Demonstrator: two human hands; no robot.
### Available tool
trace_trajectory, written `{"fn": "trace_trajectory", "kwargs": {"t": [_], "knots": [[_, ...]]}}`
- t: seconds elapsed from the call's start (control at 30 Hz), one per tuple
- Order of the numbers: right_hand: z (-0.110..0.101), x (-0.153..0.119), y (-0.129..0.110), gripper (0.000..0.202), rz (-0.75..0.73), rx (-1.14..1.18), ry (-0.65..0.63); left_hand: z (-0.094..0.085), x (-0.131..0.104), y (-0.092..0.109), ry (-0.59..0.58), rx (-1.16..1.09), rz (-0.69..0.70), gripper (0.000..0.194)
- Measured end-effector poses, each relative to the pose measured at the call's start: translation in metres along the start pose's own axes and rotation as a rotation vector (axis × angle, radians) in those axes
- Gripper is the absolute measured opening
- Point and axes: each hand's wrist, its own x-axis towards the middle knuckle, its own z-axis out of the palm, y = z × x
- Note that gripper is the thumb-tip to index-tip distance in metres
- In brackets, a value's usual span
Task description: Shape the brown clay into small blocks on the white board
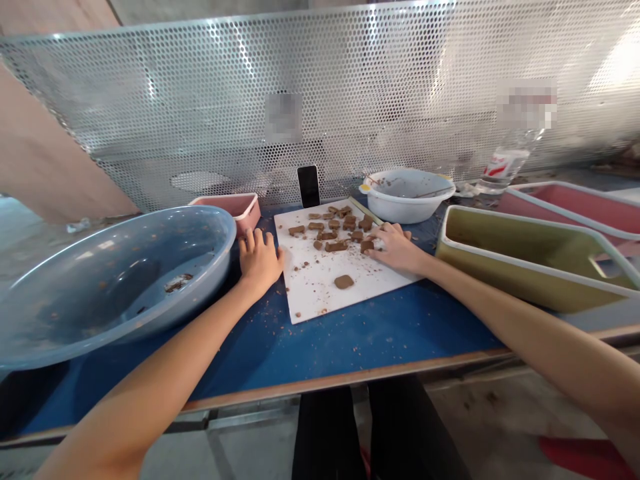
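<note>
"Head view: what are the fingers doing?"

"The left hand point(261, 265) has its fingers point(259, 241) loosely spread, gripping nothing I can see, the thumb at the left edge of the white board point(310, 303). The right hand point(396, 249) reaches over the board's right side, fingertips at a brown, clay-like piece point(367, 246); whether they pinch it or only touch it, I can't tell."

"And the other pieces?"

"Small brown blocks point(350, 223) lie grouped on the board's far half. One flat, rounded piece point(344, 282) sits alone nearer the front."

"So how far along?"

"Partway, I'd judge. The blocks look shaped already; the flat piece seems left over, and crumbs are scattered about the board."

"Further out?"

"The blue surface point(360, 340), with a big blue basin point(125, 327) to the left and a white bowl point(407, 209) past the board's far right corner."
</note>
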Motion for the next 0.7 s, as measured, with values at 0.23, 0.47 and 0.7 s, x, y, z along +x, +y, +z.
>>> {"fn": "trace_trajectory", "kwargs": {"t": [0.23,0.47,0.7], "knots": [[0.001,0.001,0.003,0.043,-0.004,0.001,0.038,-0.004,-0.001,0.001,-0.017,-0.023,-0.008,0.056],[0.002,0.001,0.008,0.043,-0.043,0.018,0.040,0.000,0.000,0.000,-0.006,-0.015,-0.001,0.055],[-0.021,-0.010,-0.008,0.050,-0.084,-0.084,0.074,0.001,-0.001,-0.002,-0.009,-0.030,-0.004,0.055]]}}
